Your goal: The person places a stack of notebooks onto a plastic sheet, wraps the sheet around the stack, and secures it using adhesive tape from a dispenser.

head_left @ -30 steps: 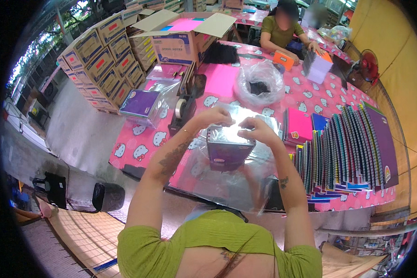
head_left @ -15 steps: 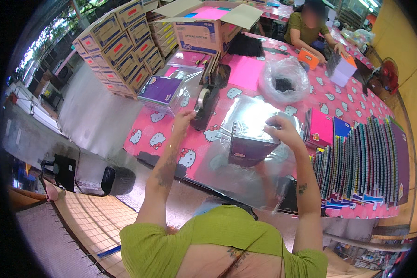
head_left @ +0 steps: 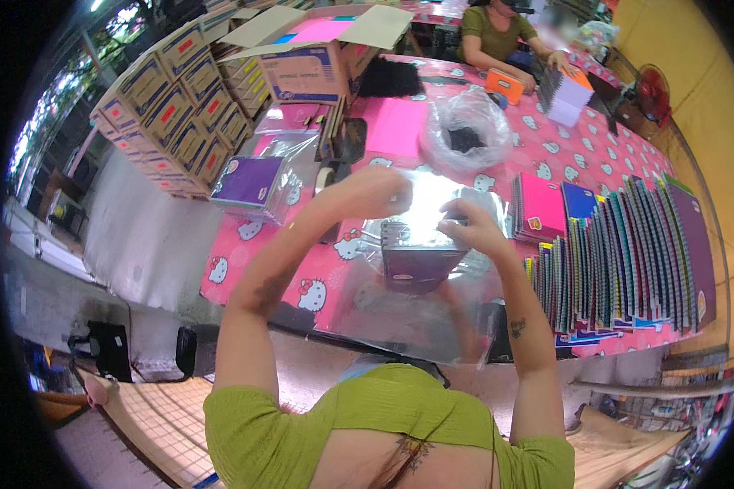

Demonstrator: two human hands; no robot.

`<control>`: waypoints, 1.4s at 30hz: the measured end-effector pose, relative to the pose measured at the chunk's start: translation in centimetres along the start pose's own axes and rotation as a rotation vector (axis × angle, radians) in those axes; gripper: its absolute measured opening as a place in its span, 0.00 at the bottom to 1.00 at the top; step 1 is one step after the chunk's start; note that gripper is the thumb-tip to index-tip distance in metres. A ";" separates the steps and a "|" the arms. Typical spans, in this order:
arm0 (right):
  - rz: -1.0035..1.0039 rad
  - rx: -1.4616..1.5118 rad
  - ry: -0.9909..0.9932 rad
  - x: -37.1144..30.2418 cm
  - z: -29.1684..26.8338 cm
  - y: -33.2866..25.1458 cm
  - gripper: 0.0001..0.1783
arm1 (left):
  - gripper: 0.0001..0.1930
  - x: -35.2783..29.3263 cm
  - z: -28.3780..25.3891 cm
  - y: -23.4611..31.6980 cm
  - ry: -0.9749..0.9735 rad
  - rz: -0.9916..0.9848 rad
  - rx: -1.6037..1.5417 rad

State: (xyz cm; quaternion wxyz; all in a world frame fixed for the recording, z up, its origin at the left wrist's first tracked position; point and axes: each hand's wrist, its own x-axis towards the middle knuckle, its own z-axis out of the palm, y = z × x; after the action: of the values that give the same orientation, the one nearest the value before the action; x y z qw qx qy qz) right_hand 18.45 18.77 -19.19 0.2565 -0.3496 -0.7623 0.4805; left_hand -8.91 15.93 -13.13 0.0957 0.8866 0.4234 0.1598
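Observation:
A spiral notebook stack with purple covers lies in front of me, partly under shiny clear plastic film. My left hand is closed above the film's far left part; whatever its fingers hold is too small to make out. On the film's right side, my right hand has its fingers bent, pinching the plastic over the notebooks. Left of the stack stands a black tape dispenser, mostly hidden behind my left forearm.
Many spiral notebooks stand in a row at right, beside pink notebooks. A wrapped purple stack lies at left. Beyond are a plastic bag, an open carton, stacked cartons and a co-worker handling notebooks.
My left hand has moved right from the tape dispenser to above the plastic film, and its fingers are closed. My right hand stays on the film. The whole view has shifted slightly.

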 end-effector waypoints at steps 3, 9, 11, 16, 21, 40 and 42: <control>0.069 0.051 0.015 -0.3 -0.3 -0.5 0.21 | 0.16 7.4 0.1 -0.5 -0.623 0.018 -0.066; 0.052 0.051 0.018 0.1 0.4 0.7 0.30 | 0.28 3.0 14.7 -9.3 -0.711 -0.466 -1.175; -0.031 0.020 0.015 0.9 2.1 -0.2 0.32 | 0.25 -1.1 15.8 -12.2 -0.489 -0.418 -1.066; -0.080 -0.019 0.209 -1.4 0.8 0.9 0.34 | 0.41 1.2 8.1 4.7 0.072 -0.104 -0.032; -0.253 0.185 -0.105 -7.4 3.8 -5.3 0.22 | 0.40 -0.5 5.3 8.7 0.098 -0.079 0.276; 0.240 0.352 0.147 -8.6 3.1 2.4 0.40 | 0.42 -10.3 9.7 7.9 0.547 -0.445 -0.850; 0.102 0.238 0.148 -8.7 2.7 1.1 0.39 | 0.36 -7.7 8.7 8.5 0.573 -0.383 -0.617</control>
State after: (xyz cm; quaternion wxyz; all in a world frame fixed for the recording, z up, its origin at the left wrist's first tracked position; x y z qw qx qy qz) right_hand 22.23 10.86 -21.76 0.3271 -0.3897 -0.6599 0.5529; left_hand -4.15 4.33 -20.21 0.2621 0.6424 0.5216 0.4965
